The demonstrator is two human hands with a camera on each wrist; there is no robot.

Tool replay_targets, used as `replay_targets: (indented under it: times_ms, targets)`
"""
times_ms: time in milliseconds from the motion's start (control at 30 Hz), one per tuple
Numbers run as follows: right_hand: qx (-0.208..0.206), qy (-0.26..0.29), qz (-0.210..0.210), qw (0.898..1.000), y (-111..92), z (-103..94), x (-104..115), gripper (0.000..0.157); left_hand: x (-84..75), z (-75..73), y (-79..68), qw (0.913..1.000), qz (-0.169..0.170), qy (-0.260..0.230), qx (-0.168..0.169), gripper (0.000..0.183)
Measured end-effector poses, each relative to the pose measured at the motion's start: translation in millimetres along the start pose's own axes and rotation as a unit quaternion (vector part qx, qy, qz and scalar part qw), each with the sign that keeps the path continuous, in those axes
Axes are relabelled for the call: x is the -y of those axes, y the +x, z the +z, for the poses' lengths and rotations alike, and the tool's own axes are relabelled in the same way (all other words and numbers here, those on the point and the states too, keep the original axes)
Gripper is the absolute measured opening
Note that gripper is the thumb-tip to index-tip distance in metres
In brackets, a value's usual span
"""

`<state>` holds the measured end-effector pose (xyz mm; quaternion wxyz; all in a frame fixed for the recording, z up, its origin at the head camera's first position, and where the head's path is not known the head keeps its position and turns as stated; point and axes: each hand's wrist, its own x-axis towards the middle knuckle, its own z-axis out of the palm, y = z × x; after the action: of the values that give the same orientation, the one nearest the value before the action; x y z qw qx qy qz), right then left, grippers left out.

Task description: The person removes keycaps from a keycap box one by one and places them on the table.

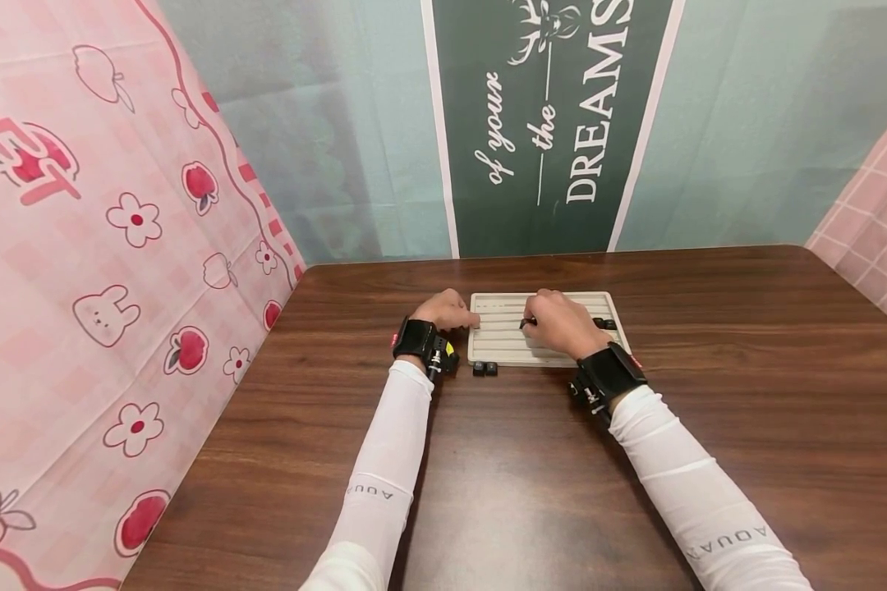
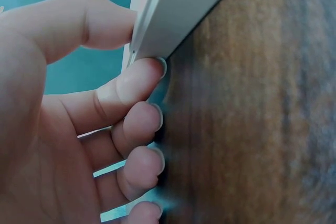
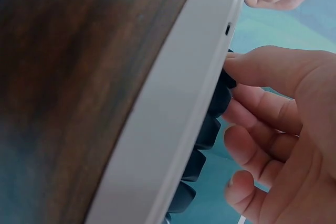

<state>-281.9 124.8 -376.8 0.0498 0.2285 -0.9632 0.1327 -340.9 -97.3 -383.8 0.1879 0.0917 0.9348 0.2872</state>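
Sleeves: my two white sleeves reach forward over the table, angling inward; elbows not clear.
Wrist straps: black strap on the right wrist, another on the left; both low, near the tray's near corners.
Loose keys: two black keys side by side on the table, just outside the tray's near edge; likely put there for easy reach.
Right hand: my right hand arches over the tray; thumb and finger pinch one small black key, other fingers bent, probably to stay off the row.
Left hand: my left hand has thumb and forefinger closed on the tray's left end, rest curled; likely steadying it.
Tray: pale slatted tray flat under both hands.
Row: more black keys at its right side.
Banner: green cloth behind the table.
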Motion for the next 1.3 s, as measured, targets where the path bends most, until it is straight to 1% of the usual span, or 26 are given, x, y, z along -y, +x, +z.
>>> replay_targets:
  times_ms: [67,167,300,467,500,600,733,867,1000,1133,1233,1300]
  targets:
    - [0.002,0.003,0.003,1.0,0.7,-0.4,0.0,0.024,0.1,-0.4,-0.4,1.0,-0.001,0.0,0.0,0.04]
    - [0.008,0.009,0.011,1.0,0.8,-1.5,0.2,0.02,0.3,-1.0,-1.0,1.0,0.001,0.0,0.001,0.042]
    - [0.009,0.009,0.024,1.0,1.3,-5.4,0.4,0.006,0.7,-1.6,-1.2,1.0,0.004,-0.002,0.001,0.043]
    - [0.01,0.015,0.033,0.999,4.9,-11.3,1.4,0.014,0.7,-1.7,-0.4,1.0,0.006,-0.004,-0.003,0.041]
    - [0.017,0.023,0.029,0.999,5.8,-12.1,1.7,0.014,0.7,-1.7,0.0,1.0,0.005,-0.004,-0.004,0.041]
    - [0.038,0.053,-0.001,0.998,8.3,-13.5,3.3,0.013,1.0,-1.4,0.9,1.0,0.005,-0.003,-0.003,0.04]
    - [0.077,0.094,-0.055,0.991,9.2,-14.2,9.3,0.008,0.9,-1.1,1.2,1.0,0.003,-0.005,-0.002,0.036]
    - [0.103,0.095,-0.089,0.986,7.6,-15.6,20.7,0.006,1.2,-0.7,2.0,1.0,-0.002,-0.002,-0.003,0.035]
    - [0.125,0.094,-0.094,0.983,5.2,-16.6,30.2,0.005,2.5,-0.3,3.7,1.0,-0.006,0.002,-0.001,0.036]
    - [0.155,0.103,-0.079,0.979,2.8,-16.2,34.8,0.005,3.4,-0.1,4.7,1.0,-0.003,0.003,-0.002,0.035]
    - [0.166,0.1,-0.077,0.978,1.1,-15.2,36.4,0.005,2.8,-0.5,4.4,1.0,0.0,0.003,-0.003,0.035]
    - [0.168,0.098,-0.081,0.978,0.6,-14.3,37.3,0.002,2.1,-0.8,4.4,1.0,0.001,0.002,-0.004,0.034]
